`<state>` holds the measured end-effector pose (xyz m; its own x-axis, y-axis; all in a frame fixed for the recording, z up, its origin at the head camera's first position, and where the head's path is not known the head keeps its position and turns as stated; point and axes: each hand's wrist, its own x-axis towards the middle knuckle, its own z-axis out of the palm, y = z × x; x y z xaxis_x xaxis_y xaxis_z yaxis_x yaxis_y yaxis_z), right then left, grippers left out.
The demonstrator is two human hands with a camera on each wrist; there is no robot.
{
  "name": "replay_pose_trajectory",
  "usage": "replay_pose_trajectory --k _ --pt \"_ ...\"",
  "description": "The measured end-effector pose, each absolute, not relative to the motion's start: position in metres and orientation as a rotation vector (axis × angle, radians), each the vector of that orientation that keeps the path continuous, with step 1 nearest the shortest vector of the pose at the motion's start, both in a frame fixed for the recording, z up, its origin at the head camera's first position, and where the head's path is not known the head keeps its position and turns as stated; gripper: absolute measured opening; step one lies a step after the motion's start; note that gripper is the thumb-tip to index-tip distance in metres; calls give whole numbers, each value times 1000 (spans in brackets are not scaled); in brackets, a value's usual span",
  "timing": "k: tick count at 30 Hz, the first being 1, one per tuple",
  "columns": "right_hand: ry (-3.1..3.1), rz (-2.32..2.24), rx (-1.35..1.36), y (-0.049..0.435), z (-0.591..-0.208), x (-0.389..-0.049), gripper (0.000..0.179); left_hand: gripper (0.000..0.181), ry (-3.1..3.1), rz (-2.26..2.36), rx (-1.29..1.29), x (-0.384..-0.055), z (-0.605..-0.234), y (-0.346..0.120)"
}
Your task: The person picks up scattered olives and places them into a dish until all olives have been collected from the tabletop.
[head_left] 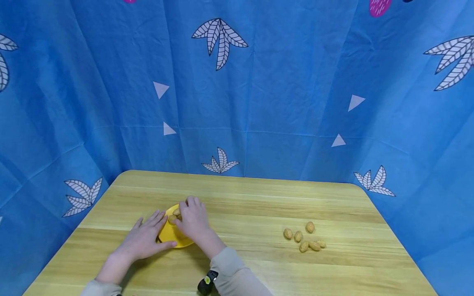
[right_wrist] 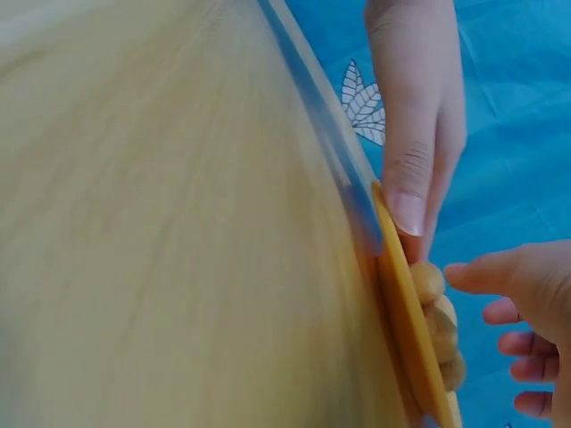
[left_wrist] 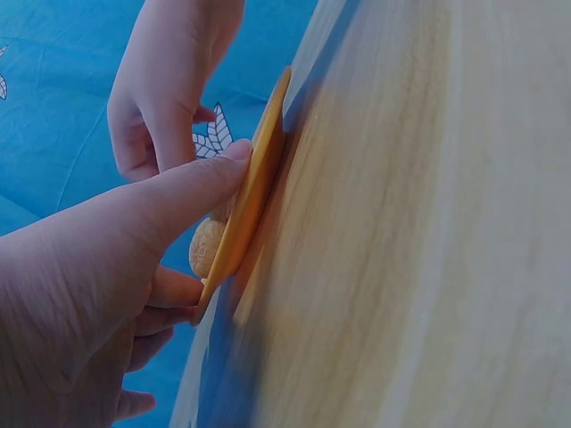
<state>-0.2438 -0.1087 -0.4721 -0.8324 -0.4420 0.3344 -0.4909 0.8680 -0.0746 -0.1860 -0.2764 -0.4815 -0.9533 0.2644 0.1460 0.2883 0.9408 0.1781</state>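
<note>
A shallow yellow plate [head_left: 171,234] rests on the wooden table, with several tan, rough-shelled nuts [head_left: 173,219] on it. My left hand [head_left: 145,239] grips the plate's left side; its thumb lies on the near rim, and the other fingers are spread along the far left edge. Above the plate is my right hand [head_left: 195,220], its fingers pointing down beside the nuts. In the right wrist view, the thumb of that right hand [right_wrist: 540,299] is at or very near one nut [right_wrist: 427,282], and its other fingers stand apart with nothing seen between them.
Farther right on the wooden table [head_left: 252,205] lies a loose group of similar nuts [head_left: 298,236], some round and some longer. A blue curtain [head_left: 259,82] with leaf prints hangs behind the table and along its sides. A black strap device [head_left: 206,283] sits at the right wrist.
</note>
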Motion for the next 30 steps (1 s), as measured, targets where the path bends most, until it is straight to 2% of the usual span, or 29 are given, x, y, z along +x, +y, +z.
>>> replay_pose_trajectory --k 30 --pt "-2654 359 630 -31 -459 -242 36 98 -3014 -323 -421 -188 -483 -277"
